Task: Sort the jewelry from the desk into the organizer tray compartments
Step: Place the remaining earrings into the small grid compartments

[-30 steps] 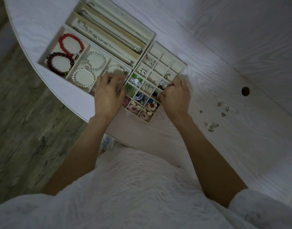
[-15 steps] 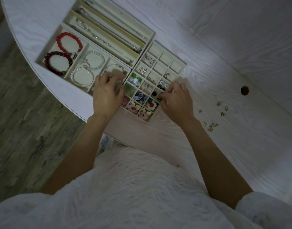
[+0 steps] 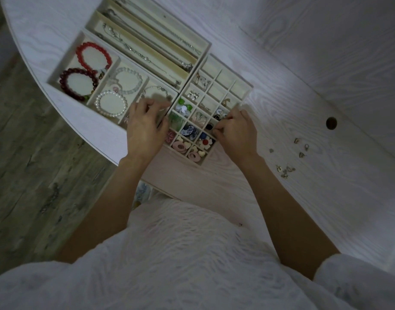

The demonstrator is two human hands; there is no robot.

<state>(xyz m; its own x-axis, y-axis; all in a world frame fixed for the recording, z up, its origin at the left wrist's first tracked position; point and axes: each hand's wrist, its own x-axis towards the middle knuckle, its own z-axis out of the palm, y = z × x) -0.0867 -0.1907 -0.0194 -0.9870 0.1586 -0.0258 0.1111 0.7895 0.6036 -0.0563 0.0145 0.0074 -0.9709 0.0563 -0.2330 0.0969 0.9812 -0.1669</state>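
Observation:
The organizer on the white desk is made of three parts: a bracelet tray, a necklace tray and a small-cell grid tray with earrings and charms in many cells. My left hand rests on the wall between the bracelet tray and the grid tray, fingers bent over a thin chain bracelet. My right hand is at the grid tray's right edge, fingertips pinched together over a cell. What they pinch is too small to make out. Several loose earrings lie on the desk to the right.
A second little cluster of loose pieces lies nearer me on the desk. A round cable hole sits further right. The desk's curved edge runs just left of the trays, with wooden floor below.
My right hand's fingers have shifted slightly along the grid tray's right edge towards me. My left hand has stayed on the tray wall.

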